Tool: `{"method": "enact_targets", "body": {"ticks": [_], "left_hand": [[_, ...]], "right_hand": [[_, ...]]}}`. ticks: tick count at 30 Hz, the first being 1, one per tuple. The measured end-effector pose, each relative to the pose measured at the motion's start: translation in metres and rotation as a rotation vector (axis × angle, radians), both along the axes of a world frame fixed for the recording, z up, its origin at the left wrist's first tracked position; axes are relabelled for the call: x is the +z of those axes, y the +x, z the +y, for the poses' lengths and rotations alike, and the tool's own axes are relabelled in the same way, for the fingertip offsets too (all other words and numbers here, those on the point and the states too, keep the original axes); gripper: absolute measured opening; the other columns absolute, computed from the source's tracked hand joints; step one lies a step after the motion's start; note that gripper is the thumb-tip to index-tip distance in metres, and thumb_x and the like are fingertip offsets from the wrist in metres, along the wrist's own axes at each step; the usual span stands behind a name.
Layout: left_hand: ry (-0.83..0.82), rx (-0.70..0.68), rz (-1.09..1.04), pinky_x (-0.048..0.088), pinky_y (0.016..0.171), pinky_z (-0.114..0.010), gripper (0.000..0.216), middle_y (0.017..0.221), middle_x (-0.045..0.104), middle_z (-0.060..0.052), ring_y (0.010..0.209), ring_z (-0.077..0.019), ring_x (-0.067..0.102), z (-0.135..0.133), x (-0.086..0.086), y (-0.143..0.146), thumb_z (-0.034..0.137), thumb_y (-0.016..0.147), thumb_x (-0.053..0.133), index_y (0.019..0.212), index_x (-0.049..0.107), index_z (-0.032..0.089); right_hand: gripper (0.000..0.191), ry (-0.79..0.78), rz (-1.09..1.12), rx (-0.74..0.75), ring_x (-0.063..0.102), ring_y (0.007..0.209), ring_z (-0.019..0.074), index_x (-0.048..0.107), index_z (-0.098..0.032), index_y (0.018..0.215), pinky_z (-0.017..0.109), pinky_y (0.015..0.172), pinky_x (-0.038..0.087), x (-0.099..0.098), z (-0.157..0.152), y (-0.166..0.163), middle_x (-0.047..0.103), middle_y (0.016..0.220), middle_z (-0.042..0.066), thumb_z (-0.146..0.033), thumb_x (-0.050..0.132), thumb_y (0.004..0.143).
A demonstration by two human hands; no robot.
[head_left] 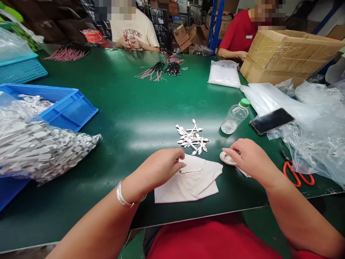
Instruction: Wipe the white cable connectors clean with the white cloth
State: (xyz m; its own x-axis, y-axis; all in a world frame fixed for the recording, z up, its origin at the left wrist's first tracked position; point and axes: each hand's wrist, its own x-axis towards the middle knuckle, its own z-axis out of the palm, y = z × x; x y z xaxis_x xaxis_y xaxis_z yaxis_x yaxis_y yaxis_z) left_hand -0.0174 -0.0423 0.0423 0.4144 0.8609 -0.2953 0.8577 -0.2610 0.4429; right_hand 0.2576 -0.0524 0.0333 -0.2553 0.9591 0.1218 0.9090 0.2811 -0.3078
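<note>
White cable (193,171) on flat cloth (183,189); left hand (165,164) beside it, unclenched. Right hand (249,158) at rolled cloth (225,158), grip indeterminable.

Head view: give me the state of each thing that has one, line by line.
White cloth: spread out, wrinkled.
Single cable: lying on the cloth.
White cable pile: loosely heaped.
Bottle: standing, green cap on.
Phone: face up, screen dark.
Scissors: lying flat.
Blue bin: lidless, holding white pieces.

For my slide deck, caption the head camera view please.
Left hand beside a white cable on pale cloth, right hand at a folded cloth, cable pile beyond.
</note>
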Motion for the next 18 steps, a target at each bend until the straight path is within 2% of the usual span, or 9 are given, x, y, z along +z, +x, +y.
{"method": "enact_targets", "body": {"ticks": [3,6,9,12,16,18], "left_hand": [[0.038,0.005,-0.049,0.033,0.057,-0.027,0.020,0.079,0.067,-0.003,0.067,-0.0190,0.056,-0.001,-0.001,0.002,0.034,0.085,0.047,0.087,0.061,0.020],[0.067,0.021,-0.129,0.033,0.056,-0.027,0.021,0.075,0.066,-0.002,0.064,-0.0172,0.054,-0.003,-0.001,0.006,0.035,0.086,0.047,0.084,0.060,0.019],[0.127,0.053,-0.312,0.036,0.060,-0.026,0.025,0.075,0.064,-0.002,0.067,-0.0158,0.054,-0.006,-0.001,0.012,0.036,0.088,0.046,0.082,0.062,0.018],[0.166,0.120,-0.526,0.037,0.061,-0.025,0.030,0.071,0.058,0.000,0.064,-0.0140,0.050,-0.011,0.001,0.017,0.041,0.087,0.050,0.097,0.064,0.017],[0.032,0.185,-0.716,0.038,0.061,-0.025,0.054,0.069,0.050,0.003,0.061,-0.0124,0.046,-0.019,0.006,0.021,0.047,0.082,0.057,0.125,0.053,0.014],[-0.104,0.129,-0.806,0.039,0.064,-0.025,0.052,0.074,0.053,0.001,0.067,-0.0131,0.049,-0.021,0.008,0.021,0.048,0.082,0.057,0.121,0.056,0.014]], "right_hand": [[0.029,-0.016,-0.054,0.011,0.052,0.073,0.0212,0.061,-0.018,0.070,0.032,0.067,0.037,-0.027,-0.002,-0.001,0.058,0.070,0.005,-0.044,0.063,0.083],[0.025,0.067,0.024,-0.001,0.050,0.071,0.0209,0.060,-0.018,0.067,0.034,0.067,0.037,-0.038,-0.004,-0.002,0.056,0.068,0.005,-0.033,0.059,0.086],[0.020,0.088,0.391,-0.013,0.052,0.073,0.0193,0.062,-0.019,0.075,0.033,0.071,0.040,-0.025,-0.008,-0.002,0.058,0.071,0.004,-0.033,0.056,0.088],[0.020,-0.124,0.818,0.035,0.052,0.068,0.0153,0.060,-0.020,0.086,0.030,0.066,0.041,-0.002,-0.015,-0.007,0.057,0.071,0.001,-0.038,0.053,0.090],[0.020,-0.389,1.095,0.210,0.051,0.067,0.0122,0.060,-0.020,0.087,0.026,0.064,0.042,0.015,-0.023,-0.026,0.055,0.072,-0.001,-0.039,0.057,0.088],[0.021,-0.519,1.161,0.265,0.051,0.064,0.0109,0.060,-0.019,0.086,0.025,0.062,0.043,0.016,-0.025,-0.036,0.054,0.070,-0.002,-0.041,0.059,0.087]]}}
